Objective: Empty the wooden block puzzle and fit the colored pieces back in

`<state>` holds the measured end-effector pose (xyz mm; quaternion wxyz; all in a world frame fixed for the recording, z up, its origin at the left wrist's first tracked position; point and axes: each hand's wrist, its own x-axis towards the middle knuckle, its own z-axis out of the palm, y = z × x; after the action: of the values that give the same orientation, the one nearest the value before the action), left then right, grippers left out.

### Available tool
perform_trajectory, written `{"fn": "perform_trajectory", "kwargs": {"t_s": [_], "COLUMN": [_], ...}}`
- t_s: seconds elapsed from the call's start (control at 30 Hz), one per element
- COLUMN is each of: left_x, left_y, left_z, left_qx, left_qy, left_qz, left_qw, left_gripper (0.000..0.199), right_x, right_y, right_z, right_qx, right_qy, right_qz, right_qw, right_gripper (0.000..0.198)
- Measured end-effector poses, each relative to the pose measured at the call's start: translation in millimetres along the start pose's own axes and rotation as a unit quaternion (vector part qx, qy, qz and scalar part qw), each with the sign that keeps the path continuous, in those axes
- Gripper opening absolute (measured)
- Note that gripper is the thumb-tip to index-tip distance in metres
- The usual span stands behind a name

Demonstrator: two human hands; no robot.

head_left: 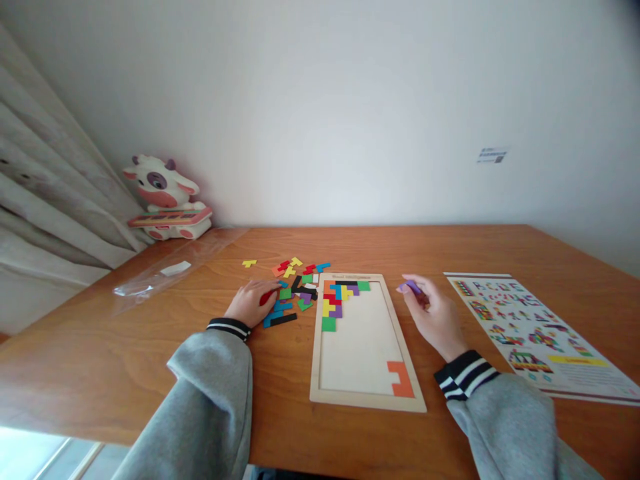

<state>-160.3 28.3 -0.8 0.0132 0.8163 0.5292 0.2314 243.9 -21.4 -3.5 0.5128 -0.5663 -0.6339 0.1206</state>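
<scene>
Wooden table (280, 427): supports all items, apparently serving as a flat, steady base for small parts. Printed sheet (540, 327): lies face up at the right, well apart from the tray, likely for viewing at a glance without crowding the work area. Puzzle tray (370, 401): sits flat between the hands, probably for equal reach from both sides; confines its contents with a raised rim. Loose pieces (305, 298): lie scattered just left of the tray's upper half, presumably to stay within easy reach. Right hand (434, 317): occupies the space just right of the tray, with thumb and fingers brought together in a pinch. Left hand (250, 300): bears on the near-left edge of the scatter, with fingers curved downward. Seated pieces (331, 300): pack closely into the tray's upper-left area, likely to limit gaps. Orange shape (403, 385): fills part of the lower-right corner, apparently located by the rim. Purple piece (413, 287): held between right thumb and fingers, likely for fine control. Red piece (269, 297): partly covered by left fingers; cannot tell whether gripped or merely touched.
</scene>
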Motion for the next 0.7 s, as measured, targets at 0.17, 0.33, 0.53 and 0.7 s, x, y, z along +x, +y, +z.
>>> {"fn": "perform_trajectory", "kwargs": {"t_s": [0.17,0.33,0.53,0.7], "left_x": [2.6,3.4,3.5,4.0], "left_y": [0.9,6.0,7.6,6.5], "left_z": [4.2,5.4,1.0,4.5], "left_qx": [-0.014,-0.032,-0.059,-0.099], "left_qy": [0.02,0.016,0.005,0.007], "left_qz": [-0.039,-0.076,-0.135,-0.175], "left_qw": [0.999,0.996,0.989,0.98], "left_gripper": [0.035,0.035,0.035,0.041], "right_x": [-1.2,-1.7,-2.3,-2.6], "right_y": [2.0,2.3,-0.8,-0.8], "right_z": [0.8,0.5,-0.8,-0.4], "right_qx": [0.003,0.0,-0.008,-0.009], "right_qy": [-0.008,-0.019,-0.024,-0.027], "right_qz": [-0.004,-0.007,0.003,0.006], "right_qw": [1.0,1.0,1.0,1.0], "right_gripper": [0.037,0.036,0.036,0.037]}}
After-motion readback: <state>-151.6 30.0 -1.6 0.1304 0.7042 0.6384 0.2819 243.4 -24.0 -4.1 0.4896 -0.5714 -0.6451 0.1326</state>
